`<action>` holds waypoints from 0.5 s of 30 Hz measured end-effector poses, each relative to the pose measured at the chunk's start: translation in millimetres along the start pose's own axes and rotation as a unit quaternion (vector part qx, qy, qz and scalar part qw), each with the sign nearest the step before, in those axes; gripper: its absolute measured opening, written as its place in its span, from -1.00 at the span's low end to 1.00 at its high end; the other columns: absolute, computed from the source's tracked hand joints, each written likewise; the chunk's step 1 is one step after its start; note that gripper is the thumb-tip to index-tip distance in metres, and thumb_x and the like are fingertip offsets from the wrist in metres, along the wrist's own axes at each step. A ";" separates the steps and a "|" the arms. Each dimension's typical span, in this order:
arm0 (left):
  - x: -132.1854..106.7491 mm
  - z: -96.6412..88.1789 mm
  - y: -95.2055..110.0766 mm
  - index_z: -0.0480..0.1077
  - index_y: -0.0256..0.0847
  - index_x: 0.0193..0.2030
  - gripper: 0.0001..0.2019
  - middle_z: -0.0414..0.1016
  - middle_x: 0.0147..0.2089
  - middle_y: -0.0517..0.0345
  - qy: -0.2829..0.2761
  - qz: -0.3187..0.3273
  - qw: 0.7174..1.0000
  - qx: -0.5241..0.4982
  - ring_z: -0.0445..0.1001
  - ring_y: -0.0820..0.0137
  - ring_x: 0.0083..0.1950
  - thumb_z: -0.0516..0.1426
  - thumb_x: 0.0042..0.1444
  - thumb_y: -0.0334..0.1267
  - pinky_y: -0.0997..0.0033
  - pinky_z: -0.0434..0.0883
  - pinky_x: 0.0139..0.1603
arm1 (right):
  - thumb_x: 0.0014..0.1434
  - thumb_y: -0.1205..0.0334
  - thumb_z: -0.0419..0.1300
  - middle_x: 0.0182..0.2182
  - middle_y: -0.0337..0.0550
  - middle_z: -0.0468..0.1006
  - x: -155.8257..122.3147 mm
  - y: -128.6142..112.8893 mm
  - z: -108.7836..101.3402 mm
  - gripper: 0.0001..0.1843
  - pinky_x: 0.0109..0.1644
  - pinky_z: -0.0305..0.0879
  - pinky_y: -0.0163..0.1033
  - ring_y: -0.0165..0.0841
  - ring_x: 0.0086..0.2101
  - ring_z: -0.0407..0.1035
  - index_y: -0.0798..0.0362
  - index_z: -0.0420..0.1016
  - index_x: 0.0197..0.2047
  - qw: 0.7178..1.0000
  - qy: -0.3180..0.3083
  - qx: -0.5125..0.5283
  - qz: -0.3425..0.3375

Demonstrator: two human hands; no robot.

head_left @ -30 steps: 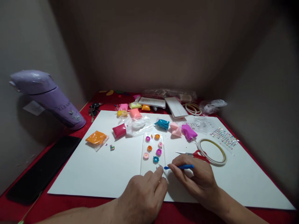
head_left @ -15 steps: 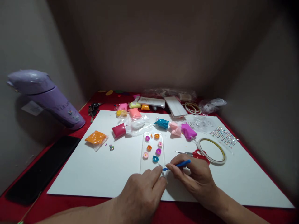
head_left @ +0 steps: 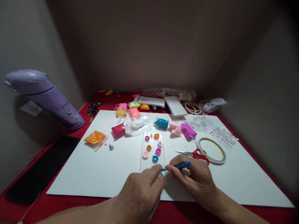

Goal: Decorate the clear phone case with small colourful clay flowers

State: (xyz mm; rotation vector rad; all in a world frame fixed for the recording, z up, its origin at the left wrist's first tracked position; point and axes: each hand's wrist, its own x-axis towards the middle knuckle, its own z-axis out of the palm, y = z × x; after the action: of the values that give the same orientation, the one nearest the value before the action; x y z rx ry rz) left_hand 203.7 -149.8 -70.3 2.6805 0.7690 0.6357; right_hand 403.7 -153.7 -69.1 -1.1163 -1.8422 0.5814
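A plain, matte, brownish-grey back wall (head_left: 163, 46) stands between a smooth grey left wall (head_left: 23, 37) and a dim grey right wall (head_left: 268, 102). Below them spreads a flat red tabletop covering (head_left: 60, 202), probably cloth. Light thins into shadow toward the upper right corner.

We see dim walls (head_left: 149, 46), a brighter white board (head_left: 93, 177), shadow beside the right hand (head_left: 195, 177), and a bottle (head_left: 51, 99) stretched by edge distortion.

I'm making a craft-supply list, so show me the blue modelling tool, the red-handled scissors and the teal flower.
Blue modelling tool (head_left: 183, 165): head view, on its handle.
Red-handled scissors (head_left: 195, 154): head view, on the red plastic near the blades.
Teal flower (head_left: 155, 159): head view, around its middle.
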 end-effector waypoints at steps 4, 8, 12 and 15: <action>0.1 -0.3 -0.6 0.31 -0.28 -0.16 -0.84 0.44 -0.16 -0.08 -0.005 -0.001 1.000 0.002 0.50 0.31 -0.24 -0.03 0.17 -0.43 0.32 0.55 -0.37 | 0.18 0.36 0.21 -0.58 -0.23 0.44 0.2 -1.4 -0.5 -0.88 -0.48 0.23 -0.31 -0.44 -0.57 0.31 0.09 0.43 -0.41 1.000 0.018 -0.009 -0.007; 0.7 -2.6 -0.1 0.31 -0.27 -0.17 -0.84 0.44 -0.15 -0.08 -0.009 -0.009 1.000 -0.017 0.50 0.31 -0.22 -0.05 0.17 -0.46 0.32 0.55 -0.35 | 0.17 0.38 0.21 -0.59 -0.24 0.44 -0.2 -2.8 -1.0 -0.87 -0.50 0.22 -0.33 -0.45 -0.58 0.31 0.08 0.42 -0.42 1.000 0.022 -0.009 -0.003; 1.1 -4.3 0.4 0.31 -0.28 -0.16 -0.82 0.43 -0.10 -0.11 0.004 -0.013 1.000 -0.028 0.51 0.31 -0.22 -0.05 0.17 -0.47 0.33 0.55 -0.35 | 0.16 0.37 0.22 -0.59 -0.25 0.44 -0.4 -2.4 -0.9 -0.86 -0.51 0.23 -0.34 -0.46 -0.60 0.30 0.08 0.41 -0.44 1.000 0.024 -0.007 -0.003; 0.4 -3.6 0.0 0.31 -0.29 -0.16 -0.81 0.43 -0.08 -0.13 0.013 -0.010 1.000 -0.024 0.51 0.34 -0.25 -0.06 0.16 -0.49 0.36 0.54 -0.38 | 0.16 0.35 0.24 -0.61 -0.26 0.44 -0.6 0.0 0.6 -0.86 -0.52 0.23 -0.34 -0.46 -0.60 0.31 0.08 0.42 -0.44 1.000 0.020 0.007 0.007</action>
State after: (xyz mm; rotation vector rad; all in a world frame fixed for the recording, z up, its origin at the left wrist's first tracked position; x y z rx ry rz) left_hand 202.3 -149.0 -67.0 2.6239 0.7758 0.6763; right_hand 403.3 -154.2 -69.7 -1.1258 -1.7940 0.5748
